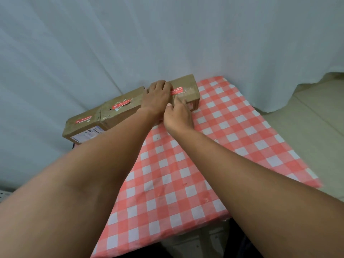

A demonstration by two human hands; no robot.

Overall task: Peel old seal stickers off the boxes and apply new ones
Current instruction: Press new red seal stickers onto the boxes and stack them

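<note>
The left hand [158,97] lies flat on the far box [186,90], holding it down, fingers spread. The right hand [177,114] has curled fingers at the box's near edge, beside its red sticker [177,91]; I cannot tell if it pinches anything. Peeling seems to be starting. Two more boxes [104,116] sit close left on the worktop [232,138].

Pale curtain [167,34] behind; checked tablecloth [186,174]; beige tiled floor [316,112].

My left hand [157,98] covers the left part of the far box [186,90], hiding its sticker's [176,91] left end. Sticker print is too small to read. My right hand's [178,114] fingertips hide behind it.
</note>
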